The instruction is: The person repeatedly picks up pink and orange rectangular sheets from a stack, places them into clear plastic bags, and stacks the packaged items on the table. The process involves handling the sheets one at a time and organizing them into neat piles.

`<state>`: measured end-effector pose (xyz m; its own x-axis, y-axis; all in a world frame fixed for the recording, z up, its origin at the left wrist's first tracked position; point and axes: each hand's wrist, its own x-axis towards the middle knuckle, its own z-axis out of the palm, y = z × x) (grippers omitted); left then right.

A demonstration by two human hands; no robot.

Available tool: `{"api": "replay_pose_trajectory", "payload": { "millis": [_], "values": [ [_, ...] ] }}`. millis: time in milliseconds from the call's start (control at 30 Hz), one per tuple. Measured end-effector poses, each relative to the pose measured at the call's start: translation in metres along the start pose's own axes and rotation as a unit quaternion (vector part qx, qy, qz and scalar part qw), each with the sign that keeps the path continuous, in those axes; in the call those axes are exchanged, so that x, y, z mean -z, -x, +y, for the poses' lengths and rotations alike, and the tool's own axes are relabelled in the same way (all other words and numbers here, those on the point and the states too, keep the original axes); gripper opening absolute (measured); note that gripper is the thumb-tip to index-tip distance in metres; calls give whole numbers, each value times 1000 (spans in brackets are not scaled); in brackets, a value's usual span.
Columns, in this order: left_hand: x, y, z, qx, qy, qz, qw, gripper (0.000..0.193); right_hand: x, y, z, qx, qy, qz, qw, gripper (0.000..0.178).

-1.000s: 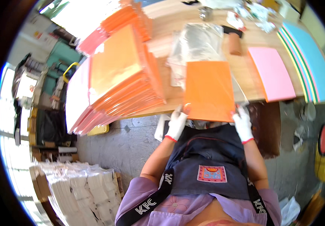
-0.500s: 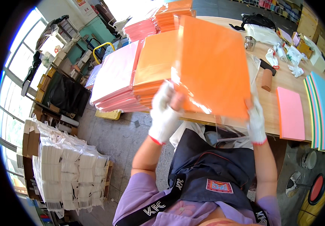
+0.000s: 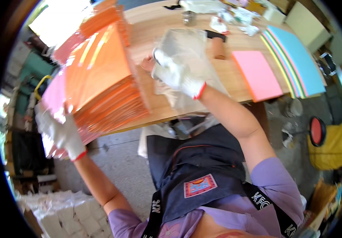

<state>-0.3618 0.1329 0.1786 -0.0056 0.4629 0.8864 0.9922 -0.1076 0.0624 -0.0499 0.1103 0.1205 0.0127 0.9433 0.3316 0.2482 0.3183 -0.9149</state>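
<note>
A tall stack of orange paper packs (image 3: 97, 65) in shiny clear wrap stands at the table's left end. Beside its near left corner is my left hand (image 3: 62, 133), in a white glove with a red cuff. It is blurred, and I cannot tell whether its fingers grip the packs. Pink packs (image 3: 54, 90) show behind and beneath it. Over the table, right of the stack, my white-gloved right hand (image 3: 175, 75) reaches leftward with bare fingertips stretched out, holding nothing visible. Under and beside it lie clear plastic bags (image 3: 191, 49).
On the table lie a brown cylinder with a black handle (image 3: 218, 47), a pink paper stack (image 3: 257, 75), and a stack of blue and other coloured sheets (image 3: 296, 59). A metal tin (image 3: 188, 18) and crumpled white items (image 3: 218, 25) sit farther back. Wrapped white bundles (image 3: 68, 216) stand at lower left.
The orange pack that was between both hands is now on the stack at left. My left hand has moved left; my right hand has come off the pack and moved over the plastic bags. The view has shifted.
</note>
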Motion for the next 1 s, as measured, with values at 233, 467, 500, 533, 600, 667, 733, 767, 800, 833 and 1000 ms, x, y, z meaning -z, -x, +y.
{"api": "replay_pose_trajectory", "payload": {
  "millis": [233, 467, 500, 533, 600, 667, 733, 767, 800, 833, 1000],
  "values": [
    [8, 141, 82, -156, 564, 61, 808, 43, 152, 184, 108, -133, 424, 172, 879, 24],
    [-45, 224, 198, -206, 435, -373, 793, 50, 249, 247, 96, -268, 656, 109, 697, 50],
    [-63, 235, 207, -214, 411, -378, 802, 50, 248, 246, 99, -267, 677, 93, 680, 52],
    [-78, 238, 212, -223, 386, -382, 809, 50, 247, 243, 101, -267, 681, 92, 675, 54],
    [-101, 233, 218, -203, 369, -365, 830, 51, 247, 241, 104, -271, 689, 93, 665, 57],
    [-115, 232, 219, -196, 359, -358, 840, 52, 245, 239, 105, -275, 694, 89, 659, 58],
    [-122, 234, 217, -197, 360, -358, 839, 52, 244, 236, 101, -289, 691, 85, 657, 57],
    [-123, 237, 218, -184, 366, -347, 844, 49, 249, 238, 103, -282, 690, 80, 662, 56],
    [-123, 239, 219, -185, 366, -349, 843, 49, 258, 243, 108, -275, 688, 75, 667, 55],
    [-121, 236, 219, -186, 364, -352, 842, 49, 260, 244, 109, -269, 685, 70, 673, 55],
    [-117, 233, 216, -187, 370, -348, 841, 51, 263, 239, 101, -262, 684, 42, 680, 54]
  ]
}}
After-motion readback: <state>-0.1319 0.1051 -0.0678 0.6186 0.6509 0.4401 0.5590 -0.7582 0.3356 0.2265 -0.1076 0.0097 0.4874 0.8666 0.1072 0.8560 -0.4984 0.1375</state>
